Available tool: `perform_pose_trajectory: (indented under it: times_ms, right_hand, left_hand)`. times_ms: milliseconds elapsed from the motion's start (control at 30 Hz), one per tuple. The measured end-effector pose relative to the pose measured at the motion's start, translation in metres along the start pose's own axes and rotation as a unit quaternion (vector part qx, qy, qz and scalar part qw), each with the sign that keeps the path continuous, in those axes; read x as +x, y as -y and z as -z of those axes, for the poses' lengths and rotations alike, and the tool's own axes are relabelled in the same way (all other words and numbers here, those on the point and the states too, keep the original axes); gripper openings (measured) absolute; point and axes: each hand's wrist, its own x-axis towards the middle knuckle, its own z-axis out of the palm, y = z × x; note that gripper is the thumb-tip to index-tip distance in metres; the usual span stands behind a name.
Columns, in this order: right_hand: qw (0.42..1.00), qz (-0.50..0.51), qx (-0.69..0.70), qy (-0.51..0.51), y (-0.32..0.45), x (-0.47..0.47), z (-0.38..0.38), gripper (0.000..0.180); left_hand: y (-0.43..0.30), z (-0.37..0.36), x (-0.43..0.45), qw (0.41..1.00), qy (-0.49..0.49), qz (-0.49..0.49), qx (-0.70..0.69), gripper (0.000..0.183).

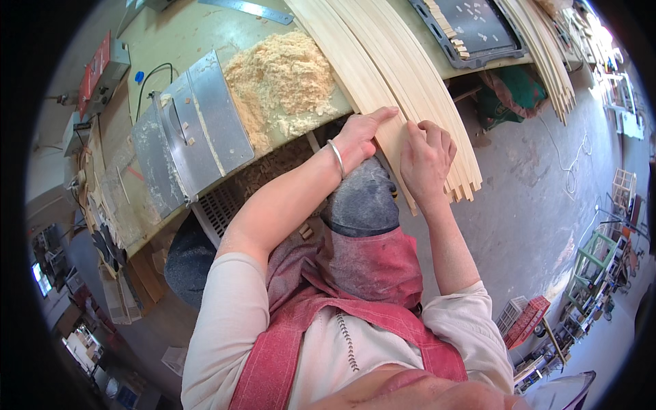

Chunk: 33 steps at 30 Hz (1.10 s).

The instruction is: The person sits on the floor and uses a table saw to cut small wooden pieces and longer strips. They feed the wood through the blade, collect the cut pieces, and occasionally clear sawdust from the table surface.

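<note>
Long pale wooden strips [376, 66] lie side by side on the workbench [169, 31], their near ends jutting past its front edge. A narrow gap parts the leftmost wood from the rest of the bundle. My left hand [361, 134], with a bangle on the wrist, grips that left edge, thumb on top and fingers curled at the side. Over the gap, my right hand [429, 156] rests with bent fingers touching the strips; whether it pinches one is hidden. Beneath the overhanging wood is my dusty, dark-patched knee [361, 197].
A sawdust heap [287, 72] sits left of the strips, beside a metal saw table plate [197, 123] with a slot. A steel ruler [251, 10] lies farther back. At right are a black tray [479, 31] holding small wooden pieces and another strip bundle [546, 56]. A perforated crate [218, 207] stands below.
</note>
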Motion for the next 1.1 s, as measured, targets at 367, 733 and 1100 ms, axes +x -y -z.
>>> perform_pose_trajectory:
  times_ms: [367,733,1100]
  right_hand:
    - [0.976,-0.007,0.063,0.207,0.029,0.009,0.043,0.106]
    - [0.974,-0.072,0.099,0.191,0.042,0.010,0.081,0.098]
    - [0.988,0.035,0.149,0.027,0.132,-0.028,0.170,0.101]
  left_hand:
    - [-0.021,-0.010,-0.032,0.995,0.030,0.093,-0.038,0.037]
    - [-0.020,-0.041,-0.090,0.983,0.156,0.027,-0.089,0.052]
    - [-0.024,-0.061,-0.231,0.937,0.296,-0.188,-0.009,0.051]
